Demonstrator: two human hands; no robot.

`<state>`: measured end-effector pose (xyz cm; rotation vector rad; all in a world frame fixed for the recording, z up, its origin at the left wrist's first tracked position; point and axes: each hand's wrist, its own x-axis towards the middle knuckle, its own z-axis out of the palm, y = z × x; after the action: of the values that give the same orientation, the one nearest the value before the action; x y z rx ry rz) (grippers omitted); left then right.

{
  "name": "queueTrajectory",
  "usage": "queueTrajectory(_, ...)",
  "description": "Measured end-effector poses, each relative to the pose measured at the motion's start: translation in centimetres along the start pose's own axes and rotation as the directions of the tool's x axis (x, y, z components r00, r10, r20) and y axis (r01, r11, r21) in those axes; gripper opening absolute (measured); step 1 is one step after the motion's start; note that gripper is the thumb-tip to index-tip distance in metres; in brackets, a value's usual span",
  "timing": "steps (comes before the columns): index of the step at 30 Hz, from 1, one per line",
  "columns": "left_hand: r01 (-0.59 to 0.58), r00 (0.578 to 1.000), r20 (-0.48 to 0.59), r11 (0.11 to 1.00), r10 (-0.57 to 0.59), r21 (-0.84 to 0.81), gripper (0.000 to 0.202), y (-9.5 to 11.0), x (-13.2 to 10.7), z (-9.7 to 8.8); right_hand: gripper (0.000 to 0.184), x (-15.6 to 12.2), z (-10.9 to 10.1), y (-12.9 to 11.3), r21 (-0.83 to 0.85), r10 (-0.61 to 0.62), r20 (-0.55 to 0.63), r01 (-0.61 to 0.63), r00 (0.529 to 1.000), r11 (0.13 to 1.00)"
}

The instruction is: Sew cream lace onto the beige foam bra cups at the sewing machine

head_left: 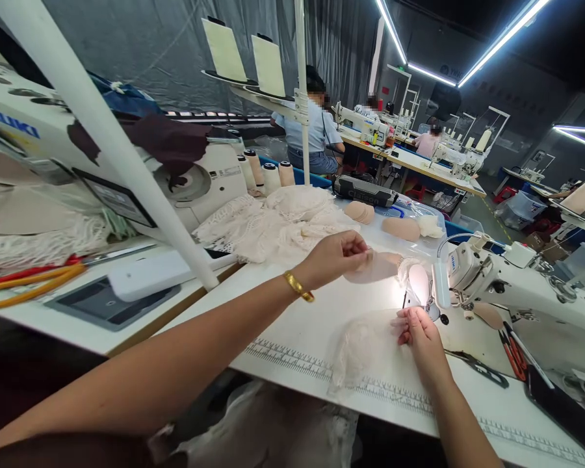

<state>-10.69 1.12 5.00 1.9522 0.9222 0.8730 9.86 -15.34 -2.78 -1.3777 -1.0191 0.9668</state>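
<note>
My left hand [337,259], with a gold bracelet at the wrist, is closed in a pinch over the middle of the table. Between its fingertips is the edge of a thin beige fabric piece [379,268], which extends toward the sewing machine [497,266]. Just in front of the machine's lit needle area, my right hand [418,328] pinches the edge of a sheer whitish lace fabric [365,348]. That fabric lies across the white table [292,325] and over its printed ruler strip. Beside the needle area stands a pale oval piece [419,284].
Cream lace [292,218] is heaped behind my left hand. Beige oval pads [400,229] lie at the back. Orange-handled scissors [514,354] and a black phone-like object [560,403] are at the right. A white pole [112,143] slants across the left. Co-workers sit farther off.
</note>
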Motion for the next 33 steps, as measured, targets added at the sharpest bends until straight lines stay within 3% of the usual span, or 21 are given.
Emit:
queueTrajectory(4, 0.061, 0.989, 0.148, 0.976, -0.03, -0.21, 0.026, 0.5, -3.8, 1.7, 0.065, -0.3, 0.1, 0.0, 0.058, -0.007, 0.04, 0.005, 0.999, 0.998)
queueTrajectory(7, 0.062, 0.984, 0.173, 0.99, -0.041, -0.123, 0.021, 0.9, -5.3, 2.8, 0.054, -0.8, 0.5, -0.5, -0.032, -0.052, 0.04, 0.053, 0.998, 0.998)
queueTrajectory(11, 0.005, 0.973, 0.23, 0.998, -0.02, 0.063, 0.021, 1.8, -4.9, 2.9, 0.043, -1.5, 0.6, -1.6, -0.142, -0.11, 0.039, 0.114, 0.993, 0.983)
queueTrajectory(14, -0.078, 0.922, 0.382, 0.997, 0.065, 0.019, 0.046, 3.1, -3.8, 2.7, 0.037, -2.2, 0.2, -3.0, -0.225, -0.119, 0.129, 0.146, 0.985, 0.963)
queueTrajectory(16, -0.119, 0.822, 0.548, 0.988, 0.154, -0.099, 0.064, 4.1, -3.1, 2.7, 0.031, -2.8, -0.4, -4.7, -0.282, -0.105, 0.24, 0.173, 0.965, 0.944)
queueTrajectory(18, -0.059, 0.639, 0.731, 0.963, 0.24, -0.264, 0.07, 4.8, -2.5, 3.1, 0.024, -3.4, -1.0, -6.9, -0.34, -0.078, 0.363, 0.21, 0.929, 0.917)
queueTrajectory(20, 0.092, 0.452, 0.838, 0.918, 0.306, -0.385, 0.063, 5.1, -2.1, 3.5, 0.019, -4.0, -1.7, -9.1, -0.396, -0.036, 0.457, 0.24, 0.889, 0.886)
queueTrajectory(21, 0.155, 0.394, 0.861, 0.9, 0.321, -0.407, 0.058, 5.1, -2.0, 3.7, 0.018, -4.2, -2.0, -10.2, -0.419, -0.014, 0.491, 0.25, 0.871, 0.873)
queueTrajectory(22, 0.194, 0.371, 0.873, 0.893, 0.317, -0.406, 0.052, 5.0, -1.9, 3.9, 0.017, -4.3, -2.3, -11.1, -0.439, 0.0, 0.511, 0.261, 0.859, 0.86)
queueTrajectory(23, 0.205, 0.376, 0.878, 0.897, 0.297, -0.391, 0.047, 4.8, -1.9, 3.9, 0.016, -4.3, -2.6, -11.8, -0.465, 0.008, 0.523, 0.277, 0.853, 0.841)
queueTrajectory(25, 0.177, 0.433, 0.866, 0.919, 0.249, -0.353, 0.039, 4.3, -1.9, 3.9, 0.012, -4.3, -2.9, -12.8, -0.533, -0.029, 0.509, 0.342, 0.86, 0.774)
queueTrajectory(27, 0.105, 0.525, 0.82, 0.939, 0.227, -0.327, 0.031, 4.1, -2.1, 3.6, 0.012, -4.1, -3.1, -13.0, -0.612, -0.176, 0.449, 0.445, 0.876, 0.654)
queueTrajectory(28, 0.037, 0.591, 0.774, 0.951, 0.227, -0.307, 0.027, 4.1, -2.2, 3.4, 0.014, -4.1, -3.0, -12.7, -0.651, -0.283, 0.411, 0.496, 0.867, 0.574)
queueTrajectory(31, -0.271, 0.793, 0.536, 0.956, 0.289, -0.114, 0.016, 4.1, -2.3, 2.9, 0.022, -3.7, -2.4, -10.8, -0.752, -0.591, 0.307, 0.571, 0.746, 0.33)
queueTrajectory(32, -0.369, 0.827, 0.452, 0.929, 0.334, -0.011, 0.013, 3.9, -2.4, 2.8, 0.025, -3.5, -2.2, -9.8, -0.778, -0.657, 0.293, 0.573, 0.694, 0.258)
queueTrajectory(33, -0.453, 0.834, 0.396, 0.887, 0.385, 0.092, 0.01, 3.7, -2.4, 2.7, 0.028, -3.2, -2.0, -8.7, -0.797, -0.701, 0.292, 0.571, 0.65, 0.197)
